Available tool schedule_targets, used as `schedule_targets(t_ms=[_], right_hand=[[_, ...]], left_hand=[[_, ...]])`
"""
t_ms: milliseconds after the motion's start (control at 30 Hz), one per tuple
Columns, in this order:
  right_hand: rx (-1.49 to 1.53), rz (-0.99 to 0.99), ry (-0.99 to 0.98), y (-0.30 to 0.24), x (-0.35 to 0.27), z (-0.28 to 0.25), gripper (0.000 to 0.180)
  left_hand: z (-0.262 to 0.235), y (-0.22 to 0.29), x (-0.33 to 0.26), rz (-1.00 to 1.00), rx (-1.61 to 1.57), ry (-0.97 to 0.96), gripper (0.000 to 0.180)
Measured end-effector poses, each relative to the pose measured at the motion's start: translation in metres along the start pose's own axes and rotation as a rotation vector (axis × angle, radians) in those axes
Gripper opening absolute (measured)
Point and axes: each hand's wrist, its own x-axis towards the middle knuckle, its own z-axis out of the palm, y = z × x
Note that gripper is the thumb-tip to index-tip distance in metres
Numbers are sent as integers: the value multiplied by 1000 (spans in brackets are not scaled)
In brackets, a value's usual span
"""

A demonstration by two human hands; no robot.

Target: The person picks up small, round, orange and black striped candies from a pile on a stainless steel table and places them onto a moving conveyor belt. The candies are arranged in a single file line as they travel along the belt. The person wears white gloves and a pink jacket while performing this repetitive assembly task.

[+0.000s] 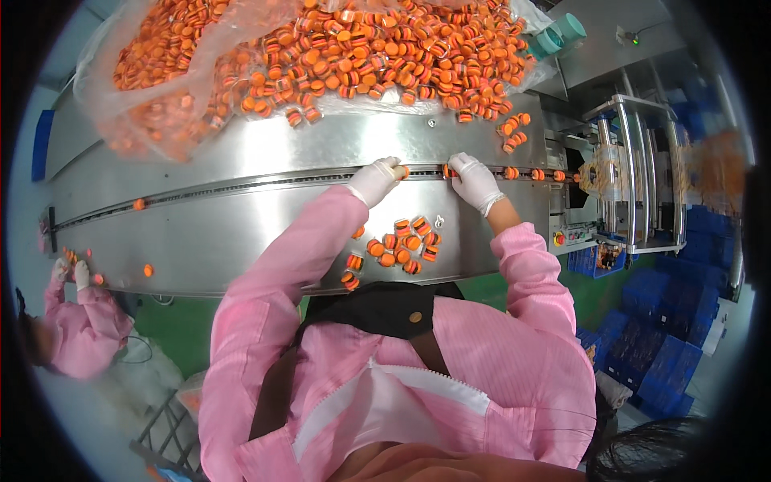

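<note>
A narrow conveyor channel (305,178) crosses the steel table, and both my gloved hands are at it. My left hand (375,182) pinches a small layered orange candy (404,171) at its fingertips, over the channel. A little to the right, my right hand (475,185) has its fingers closed at another layered candy (447,171) in the channel. Beyond that hand, several candies (537,174) sit spaced in a row along the channel. Nearer my body lies a loose group of clear-wrapped, burger-like candies (402,242) with orange, red and black layers.
A large heap of the candies (377,48) in clear plastic sheeting (173,120) covers the table's far side. At right stands a metal-framed machine (642,177), with blue crates (658,353) beyond. A co-worker in pink (84,329) handles candies at far left.
</note>
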Motion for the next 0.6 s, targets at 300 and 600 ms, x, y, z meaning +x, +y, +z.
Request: schedule_targets(t_ms=[300, 600], right_hand=[[-49, -30, 193, 18, -24, -23, 20], [231, 441, 362, 22, 65, -27, 30]], left_hand=[[-73, -28, 13, -144, 409, 160, 18], [-142, -82, 17, -537, 513, -329, 43]])
